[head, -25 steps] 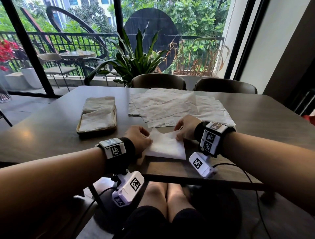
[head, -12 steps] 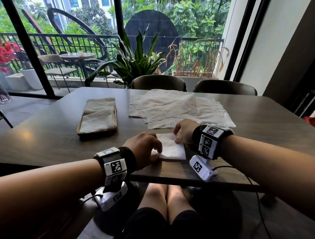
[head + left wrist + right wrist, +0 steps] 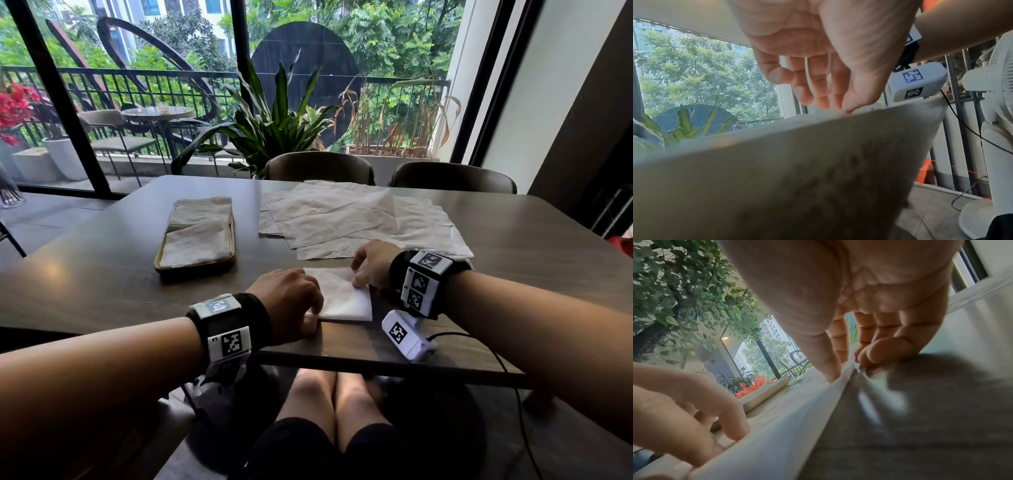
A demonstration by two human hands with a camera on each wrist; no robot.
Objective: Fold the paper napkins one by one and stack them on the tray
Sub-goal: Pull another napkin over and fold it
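My left hand (image 3: 287, 301) is down on the left side of the folded napkin (image 3: 342, 298), fingers curled over it, thumb at its near-left corner; my right hand (image 3: 373, 262) pinches the napkin's far-right edge between thumb and fingertips (image 3: 869, 356); the napkin lies flat near the table's (image 3: 102, 284) front edge; the tray (image 3: 195, 265) sits toward the left edge, folded napkins on it; the unfolded napkins (image 3: 356, 216) spread toward the far edge.
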